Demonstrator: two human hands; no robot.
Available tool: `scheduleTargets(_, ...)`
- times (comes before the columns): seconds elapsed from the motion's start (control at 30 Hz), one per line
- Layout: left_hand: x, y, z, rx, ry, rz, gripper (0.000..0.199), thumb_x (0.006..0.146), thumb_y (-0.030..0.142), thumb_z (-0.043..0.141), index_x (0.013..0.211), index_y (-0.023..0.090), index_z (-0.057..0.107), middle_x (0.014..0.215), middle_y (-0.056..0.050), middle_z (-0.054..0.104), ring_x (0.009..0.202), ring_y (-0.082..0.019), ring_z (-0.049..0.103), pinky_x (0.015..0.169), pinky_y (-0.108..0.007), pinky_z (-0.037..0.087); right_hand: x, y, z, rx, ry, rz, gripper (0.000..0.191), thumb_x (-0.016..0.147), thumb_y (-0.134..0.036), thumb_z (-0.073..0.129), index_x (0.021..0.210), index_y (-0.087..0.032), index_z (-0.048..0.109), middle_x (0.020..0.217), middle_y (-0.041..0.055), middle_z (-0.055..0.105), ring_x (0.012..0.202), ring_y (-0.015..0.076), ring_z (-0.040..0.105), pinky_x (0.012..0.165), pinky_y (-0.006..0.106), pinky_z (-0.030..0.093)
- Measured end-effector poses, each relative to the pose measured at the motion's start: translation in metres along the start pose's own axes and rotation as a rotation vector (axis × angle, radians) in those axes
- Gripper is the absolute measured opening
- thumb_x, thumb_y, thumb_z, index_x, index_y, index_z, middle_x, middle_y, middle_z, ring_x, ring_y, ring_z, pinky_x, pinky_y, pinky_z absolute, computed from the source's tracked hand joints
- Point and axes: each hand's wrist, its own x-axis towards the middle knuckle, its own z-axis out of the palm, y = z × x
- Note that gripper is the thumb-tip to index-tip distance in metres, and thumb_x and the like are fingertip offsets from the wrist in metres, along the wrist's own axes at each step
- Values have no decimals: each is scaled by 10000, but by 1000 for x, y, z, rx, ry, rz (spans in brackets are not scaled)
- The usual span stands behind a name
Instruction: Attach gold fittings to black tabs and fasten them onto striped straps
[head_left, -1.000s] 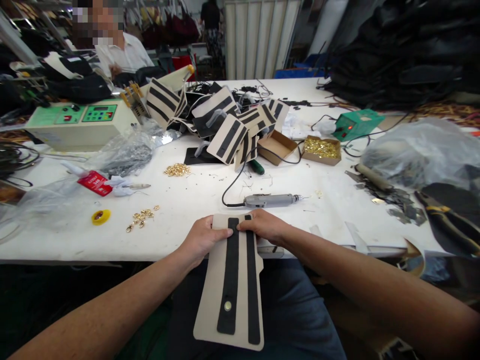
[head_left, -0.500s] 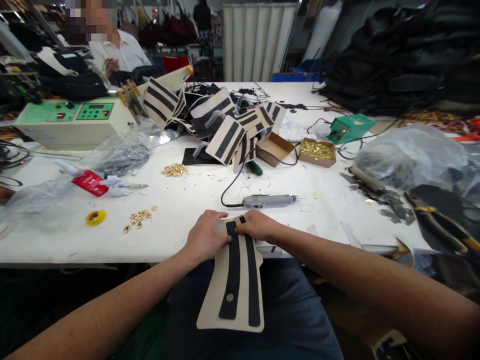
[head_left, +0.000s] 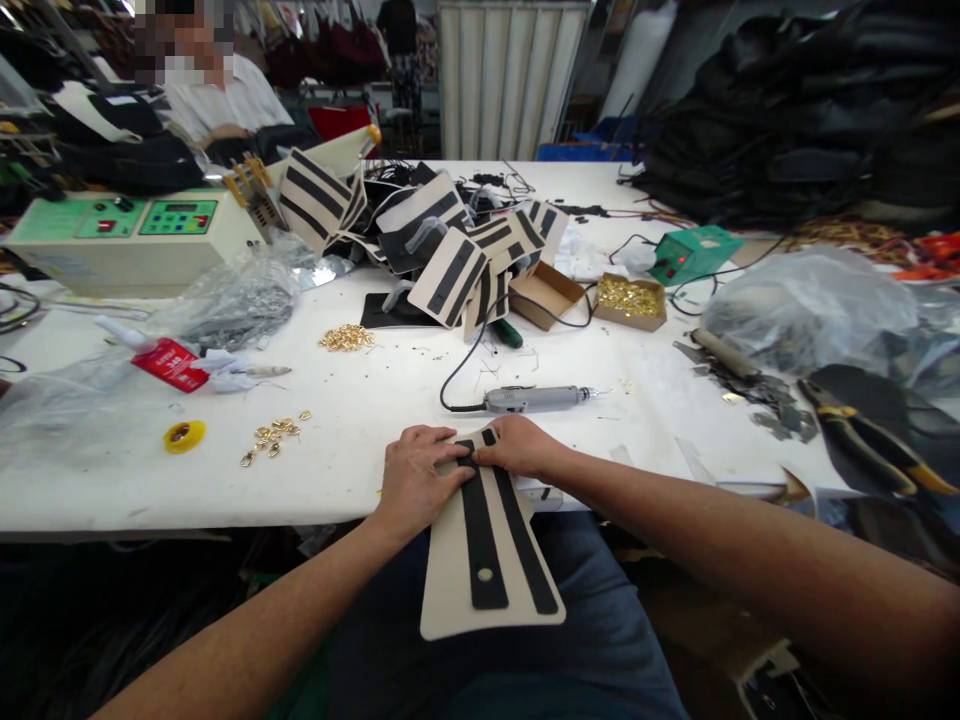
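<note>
A beige panel [head_left: 450,575] with two black strips hangs from the table edge over my lap, and a round metal snap shows near the lower end of one strip. My left hand [head_left: 421,472] grips the panel's upper left side, thumb on the black strip. On the upper right, my right hand [head_left: 517,446] holds the same panel, its thumb pressed on it close to the left fingertips. Just beyond the hands lies a grey electric screwdriver [head_left: 536,399] with a black cord. Gold clasps [head_left: 271,437] lie to the left.
Striped panels [head_left: 448,277] are heaped mid-table beside an open cardboard box [head_left: 547,297] and a box of gold pieces [head_left: 630,300]. A machine [head_left: 135,245], red glue bottle [head_left: 169,364] and yellow tape roll [head_left: 184,436] are left; pliers [head_left: 862,440] are right. A person [head_left: 225,105] sits across.
The panel's lower end has swung to the right and up a little. My left hand has shifted slightly right, its fingers now closer over the panel's top. The camera view has moved slightly.
</note>
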Motion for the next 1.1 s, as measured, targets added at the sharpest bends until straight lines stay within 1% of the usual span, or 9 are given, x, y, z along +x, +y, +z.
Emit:
scheduleTargets(0.2,0,0,1,27,-20,-4,199,830,363,821,1028,354,840,1314,5,758,1290,-318,554,1112,-508,419,4,5,3,35,-19,18,133,737,-279,740,761,-175,661,683,33,702,559,176,657,461,241,463)
scheduleTargets(0.27,-1,1,0,28,-18,3,189,836,362,812,1023,348,842,1312,2,761,1286,-318,559,1113,-510,423,1,4,-3,21,-7,7,153,741,-288,767,775,-170,675,659,35,706,533,177,652,470,249,471)
scheduleTargets(0.33,-1,1,1,24,-12,10,178,843,356,799,1014,341,845,1313,-4,763,1284,-320,568,1116,-512,426,-7,5,-19,-5,34,-10,185,769,-323,779,839,-168,706,639,31,705,539,178,660,501,247,472)
scheduleTargets(0.47,-4,0,3,33,3,25,166,855,364,774,1002,350,849,1371,3,738,1315,-335,567,1153,-539,405,-43,27,-67,60,301,-141,231,892,-382,691,992,-180,738,752,28,740,652,158,708,590,226,467)
scheduleTargets(0.57,-5,-2,5,47,13,49,163,874,386,753,1003,353,847,1393,8,725,1364,-343,549,1182,-552,380,-74,60,-85,74,501,-201,221,907,-375,655,926,-176,750,767,16,728,691,157,687,649,244,476)
scheduleTargets(0.67,-6,-5,8,62,13,65,178,878,409,746,1017,356,843,1371,9,739,1389,-350,544,1190,-564,377,-92,100,-79,-12,524,-182,222,900,-367,645,868,-187,770,761,10,733,728,172,657,686,266,468)
scheduleTargets(0.83,-5,-16,15,71,37,111,191,873,458,744,1015,377,842,1328,23,761,1365,-346,571,1190,-553,405,-93,147,-72,-107,541,-80,207,911,-339,630,894,-203,785,844,26,775,776,195,683,745,290,483)
scheduleTargets(0.93,-4,-23,19,98,38,113,201,863,480,755,1017,384,841,1329,28,760,1366,-361,570,1186,-581,406,-89,153,-79,-167,552,-103,187,921,-311,631,915,-207,787,916,38,788,831,200,694,786,294,489)
scheduleTargets(1.1,-4,-25,20,114,38,119,202,872,473,752,1020,370,842,1329,20,760,1372,-352,571,1205,-576,404,-68,135,-71,-200,469,-282,187,959,-281,626,961,-208,798,965,39,782,868,177,695,826,278,487)
